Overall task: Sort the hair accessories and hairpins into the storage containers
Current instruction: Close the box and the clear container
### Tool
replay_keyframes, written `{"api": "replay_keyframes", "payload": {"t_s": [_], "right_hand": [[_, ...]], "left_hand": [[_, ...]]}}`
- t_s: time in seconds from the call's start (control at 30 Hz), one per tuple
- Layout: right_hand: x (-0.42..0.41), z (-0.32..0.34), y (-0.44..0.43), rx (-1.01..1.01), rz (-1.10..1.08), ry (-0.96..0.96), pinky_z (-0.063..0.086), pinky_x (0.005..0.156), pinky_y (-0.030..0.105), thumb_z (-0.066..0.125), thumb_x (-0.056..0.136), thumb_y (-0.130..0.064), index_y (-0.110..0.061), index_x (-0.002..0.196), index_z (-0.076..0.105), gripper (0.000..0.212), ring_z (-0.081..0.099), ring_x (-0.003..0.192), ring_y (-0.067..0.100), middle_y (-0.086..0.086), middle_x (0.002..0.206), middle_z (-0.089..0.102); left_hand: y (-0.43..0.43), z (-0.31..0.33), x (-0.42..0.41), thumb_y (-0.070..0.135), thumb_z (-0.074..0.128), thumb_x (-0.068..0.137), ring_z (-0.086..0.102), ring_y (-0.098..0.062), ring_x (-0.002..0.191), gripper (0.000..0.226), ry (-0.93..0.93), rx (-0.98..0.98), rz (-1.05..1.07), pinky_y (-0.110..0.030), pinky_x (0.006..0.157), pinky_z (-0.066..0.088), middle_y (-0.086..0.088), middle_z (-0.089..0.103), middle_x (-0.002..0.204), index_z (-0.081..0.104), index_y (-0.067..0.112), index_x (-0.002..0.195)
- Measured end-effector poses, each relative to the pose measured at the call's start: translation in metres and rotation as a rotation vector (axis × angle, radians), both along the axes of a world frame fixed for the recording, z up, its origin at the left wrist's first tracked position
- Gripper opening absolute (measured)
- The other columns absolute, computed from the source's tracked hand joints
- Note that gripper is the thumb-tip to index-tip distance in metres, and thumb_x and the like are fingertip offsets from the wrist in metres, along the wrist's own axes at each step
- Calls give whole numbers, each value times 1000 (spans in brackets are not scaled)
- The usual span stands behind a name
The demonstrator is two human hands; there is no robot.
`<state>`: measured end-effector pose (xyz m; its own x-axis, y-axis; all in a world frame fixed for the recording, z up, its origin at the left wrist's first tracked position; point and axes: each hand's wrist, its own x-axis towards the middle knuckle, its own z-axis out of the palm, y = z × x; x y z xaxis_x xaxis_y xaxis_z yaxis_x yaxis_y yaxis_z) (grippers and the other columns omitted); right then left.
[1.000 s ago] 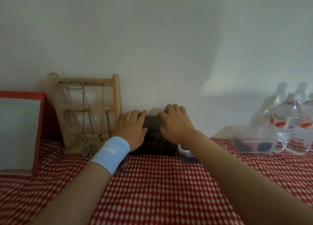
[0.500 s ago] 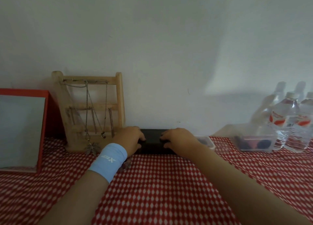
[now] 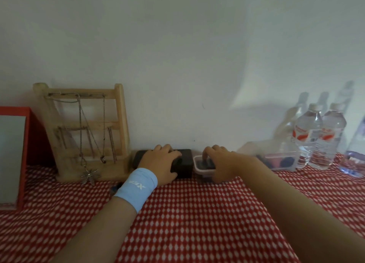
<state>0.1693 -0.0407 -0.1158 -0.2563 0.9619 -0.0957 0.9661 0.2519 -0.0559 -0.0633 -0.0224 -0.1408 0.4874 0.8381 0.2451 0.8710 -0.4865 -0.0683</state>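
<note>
Sitting at the back of the worktop against the white wall, the dark box lies closed under the left hand. That hand's fingers are curled over the lid and its thumb is on the front face, so it is clamped on the box. A light blue wristband circles that wrist. Just to the right of the dark box, nearly touching it, stands a small clear tub with dark contents too blurred to name. The right hand grips this tub, its fingers hooked over the far rim and its thumb down the near side. Farther right of the dark box is a larger clear container holding dark rounded items, and beyond it a group of water bottles with red labels. Just to the left of the dark box a wooden ladder-shaped rack leans against the wall, hung with chains, and a leaf-shaped pendant dangles down over its base. Farther left of the dark box stands a red-framed mirror. A red cloth with a white check covers the worktop under all of these, and both forearms reach across it toward the dark box.
</note>
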Motion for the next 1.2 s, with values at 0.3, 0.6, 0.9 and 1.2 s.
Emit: {"api": "replay_keyframes", "payload": {"t_s": [0.3,0.6,0.9,1.2], "right_hand": [[12,-14,15,141,6,146,48,93,33,74,78,-20,-32,117,44,51,43,109,15,-4,125,44],[5,-24,22,298,-18,-7,41,100,43,65,88,-24,-29,126,44,44,49,116,22,0,130,51],[-66,-8,-18,417,134,133,43,96,37,57,90,-21,-25,129,52,40,48,115,23,2,127,50],[-161,-28,-44,-87,296,407,48,95,32,50,99,-21,-19,120,66,27,61,107,20,3,120,66]], "left_hand": [[13,4,9,32,70,83,49,-20,113,53,-17,5,24,-36,86,48,6,50,128,47,34,131],[12,-4,6,26,68,85,47,-19,118,55,-61,-21,10,-37,91,49,6,47,134,45,33,134],[-44,4,-55,48,54,90,45,-15,114,27,-159,60,187,-30,90,44,5,47,119,56,30,111],[-72,-22,-111,49,55,81,52,-20,114,44,-301,-304,384,-35,104,43,-3,50,134,49,39,123]]}}
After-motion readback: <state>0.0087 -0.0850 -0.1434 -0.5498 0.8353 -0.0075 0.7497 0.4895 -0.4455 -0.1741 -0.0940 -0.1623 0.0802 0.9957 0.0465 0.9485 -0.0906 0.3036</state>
